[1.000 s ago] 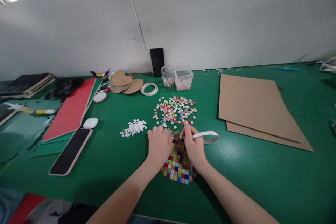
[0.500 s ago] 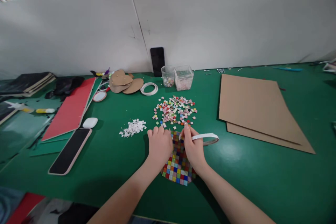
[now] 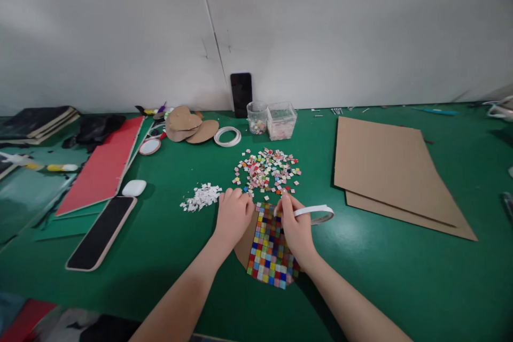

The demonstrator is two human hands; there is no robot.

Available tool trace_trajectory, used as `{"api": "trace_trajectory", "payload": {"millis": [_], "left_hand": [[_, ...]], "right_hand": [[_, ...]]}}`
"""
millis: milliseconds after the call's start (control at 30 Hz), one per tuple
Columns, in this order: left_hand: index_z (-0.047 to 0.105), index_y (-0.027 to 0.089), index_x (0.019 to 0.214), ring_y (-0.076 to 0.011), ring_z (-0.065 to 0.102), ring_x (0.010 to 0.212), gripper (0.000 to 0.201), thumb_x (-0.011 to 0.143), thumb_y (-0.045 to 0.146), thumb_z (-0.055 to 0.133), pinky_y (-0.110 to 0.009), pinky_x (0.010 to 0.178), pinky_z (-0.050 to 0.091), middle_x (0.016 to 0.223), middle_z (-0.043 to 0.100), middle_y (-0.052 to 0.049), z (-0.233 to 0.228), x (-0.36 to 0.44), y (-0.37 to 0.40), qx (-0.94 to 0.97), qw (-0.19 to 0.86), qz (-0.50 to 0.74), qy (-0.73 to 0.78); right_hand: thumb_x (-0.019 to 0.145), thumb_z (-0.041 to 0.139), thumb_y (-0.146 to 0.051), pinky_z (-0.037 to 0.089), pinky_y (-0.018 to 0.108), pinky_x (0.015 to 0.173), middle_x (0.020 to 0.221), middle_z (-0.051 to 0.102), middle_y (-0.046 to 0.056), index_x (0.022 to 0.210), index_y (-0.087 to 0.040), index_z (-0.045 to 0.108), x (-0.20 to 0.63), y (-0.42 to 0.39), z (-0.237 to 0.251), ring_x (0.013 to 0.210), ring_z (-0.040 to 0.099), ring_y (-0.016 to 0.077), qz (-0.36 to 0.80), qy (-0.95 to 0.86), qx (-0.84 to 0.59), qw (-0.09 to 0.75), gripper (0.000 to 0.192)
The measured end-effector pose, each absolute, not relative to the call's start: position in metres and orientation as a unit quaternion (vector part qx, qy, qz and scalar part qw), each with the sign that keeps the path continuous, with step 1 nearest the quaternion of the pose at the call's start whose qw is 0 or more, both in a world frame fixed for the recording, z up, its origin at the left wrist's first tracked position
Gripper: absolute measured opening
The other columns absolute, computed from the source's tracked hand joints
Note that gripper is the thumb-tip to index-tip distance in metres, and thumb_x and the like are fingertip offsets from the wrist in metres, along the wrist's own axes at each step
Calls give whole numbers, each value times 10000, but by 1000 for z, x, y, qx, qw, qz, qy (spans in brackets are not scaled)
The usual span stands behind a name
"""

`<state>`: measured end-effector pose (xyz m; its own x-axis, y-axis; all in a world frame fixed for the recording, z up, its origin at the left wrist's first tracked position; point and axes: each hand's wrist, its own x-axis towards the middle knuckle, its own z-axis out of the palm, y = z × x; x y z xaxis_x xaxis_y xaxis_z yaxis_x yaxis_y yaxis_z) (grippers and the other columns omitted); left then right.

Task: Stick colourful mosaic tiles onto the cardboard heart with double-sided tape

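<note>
The left hand (image 3: pixel 233 212) is pressing flat, unclenched, on the mosaic piece (image 3: pixel 269 248) lying on the green tabletop (image 3: pixel 380 267); the right hand (image 3: pixel 295 224) is pinching a tape ring (image 3: pixel 316 211); better keeping strips straight, I'd judge.

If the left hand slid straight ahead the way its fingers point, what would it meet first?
Probably the loose coloured tiles: the left hand points away from the body, fingertips just short of the pile's near edge. Depth is hard to judge.
</note>
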<state>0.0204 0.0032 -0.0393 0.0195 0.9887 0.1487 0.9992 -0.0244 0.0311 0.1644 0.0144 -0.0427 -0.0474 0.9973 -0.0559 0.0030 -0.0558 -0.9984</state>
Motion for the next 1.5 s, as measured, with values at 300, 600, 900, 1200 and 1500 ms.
{"api": "trace_trajectory", "payload": {"millis": [300, 600, 900, 1200, 1500], "left_hand": [[532, 179, 617, -195, 436, 720, 269, 849, 160, 398, -317, 629, 286, 679, 495, -42, -44, 24, 5, -729, 55, -63, -680], [527, 173, 618, -182, 438, 682, 313, 879, 183, 354, -309, 609, 281, 644, 483, -36, -43, 27, 3, -709, 44, -92, -698], [553, 168, 658, -202, 460, 723, 204, 829, 147, 443, -325, 610, 294, 691, 520, -45, -45, 37, 0, -739, 59, -72, -667], [458, 175, 610, -173, 415, 665, 326, 904, 244, 335, -287, 600, 324, 647, 442, -32, -36, 20, -1, -710, 66, -168, -680], [586, 139, 735, -258, 494, 783, 436, 879, 469, 341, -347, 647, 374, 714, 549, -93, -29, 39, 36, -800, 30, -104, -590]], "right_hand": [[876, 379, -449, 205, 247, 410, 485, 307, -62, 568, -207, 409, 165, 17, -45, 416, 250, 90, 538, -496, -508, 453, 392], [887, 369, -434, 195, 247, 403, 481, 309, -67, 581, -205, 413, 168, 22, -52, 402, 232, 83, 543, -516, -493, 443, 385], [901, 370, -354, 268, 239, 466, 531, 386, -43, 590, -196, 413, 173, 27, -53, 476, 335, 96, 481, -579, -465, 467, 352], [892, 392, -366, 258, 234, 455, 500, 368, -48, 549, -188, 420, 175, 32, -54, 460, 324, 90, 457, -558, -472, 507, 387], [891, 353, -443, 220, 233, 398, 467, 325, -74, 558, -200, 390, 192, 51, -53, 385, 269, 74, 386, -475, -513, 603, 413]]}}
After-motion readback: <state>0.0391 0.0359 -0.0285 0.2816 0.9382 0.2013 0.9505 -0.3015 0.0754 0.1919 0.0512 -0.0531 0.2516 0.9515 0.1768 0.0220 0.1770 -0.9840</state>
